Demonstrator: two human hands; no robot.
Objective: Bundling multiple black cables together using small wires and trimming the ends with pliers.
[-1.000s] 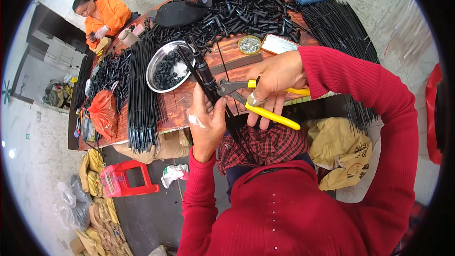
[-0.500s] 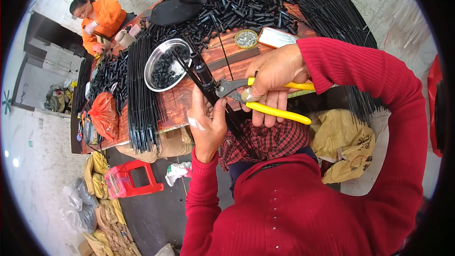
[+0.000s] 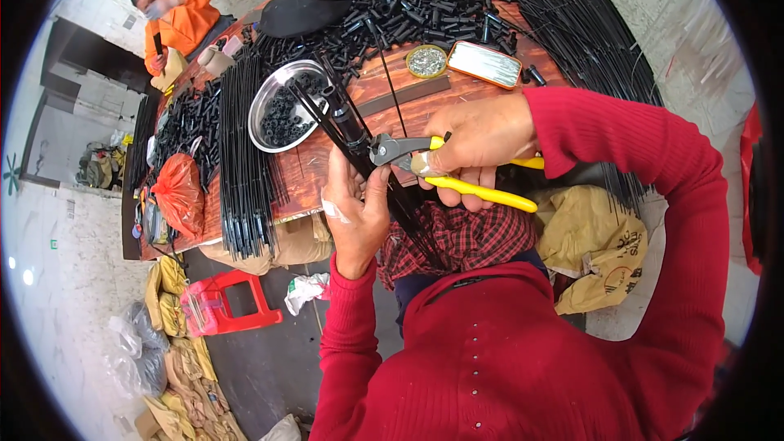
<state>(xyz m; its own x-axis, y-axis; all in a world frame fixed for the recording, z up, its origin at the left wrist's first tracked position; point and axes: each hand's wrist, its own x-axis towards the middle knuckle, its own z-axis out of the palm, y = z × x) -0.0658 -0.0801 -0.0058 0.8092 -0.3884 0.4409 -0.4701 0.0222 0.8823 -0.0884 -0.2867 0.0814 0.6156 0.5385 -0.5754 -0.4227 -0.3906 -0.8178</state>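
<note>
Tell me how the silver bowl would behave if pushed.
The bowl would probably slide rather than tip, since it looks wide and shallow. Its smooth, shiny rim may feel slippery. The small black parts piled loose inside would likely shift if it tilted.

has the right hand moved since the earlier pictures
Yes: the right hand shifted away from the orange-rimmed tray, toward the person's body; earlier it partly covered the tray, which now shows whole.

On my feed, spread yellow-handled pliers [image 3: 398, 149] sit right of a tilted black tube [image 3: 349, 124], thin rods [image 3: 415, 224] alongside it.
</note>
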